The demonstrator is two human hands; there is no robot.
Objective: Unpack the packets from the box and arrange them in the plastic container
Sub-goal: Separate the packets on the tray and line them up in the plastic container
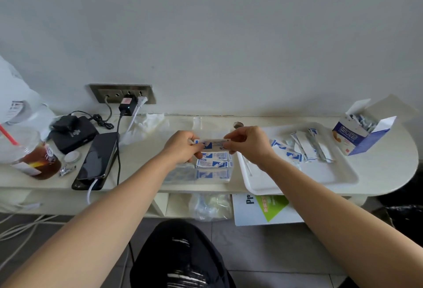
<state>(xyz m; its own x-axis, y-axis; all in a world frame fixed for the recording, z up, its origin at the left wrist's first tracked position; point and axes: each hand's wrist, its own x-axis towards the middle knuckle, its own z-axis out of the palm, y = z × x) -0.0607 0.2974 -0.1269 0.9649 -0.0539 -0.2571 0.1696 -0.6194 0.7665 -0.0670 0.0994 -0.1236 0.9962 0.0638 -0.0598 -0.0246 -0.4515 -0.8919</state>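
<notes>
White wall stood behind the pale counter point(377, 173), where two hands shared one packet.
The left hand point(180, 148) and the right hand point(248, 142) each pinched an end of a blue-and-white packet point(211, 143), held level just above the clear plastic container point(206, 179), which held stacked packets point(212, 160). To its right, loose packets point(304, 148) lay on a white tray point(297, 180); the opened box point(359, 136) stood beyond.

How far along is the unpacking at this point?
Partway. Rows of packets already lie in the plastic container. The left hand and right hand pinch one packet above it. Left: loose packets on the white tray, plus more in the open box.
</notes>
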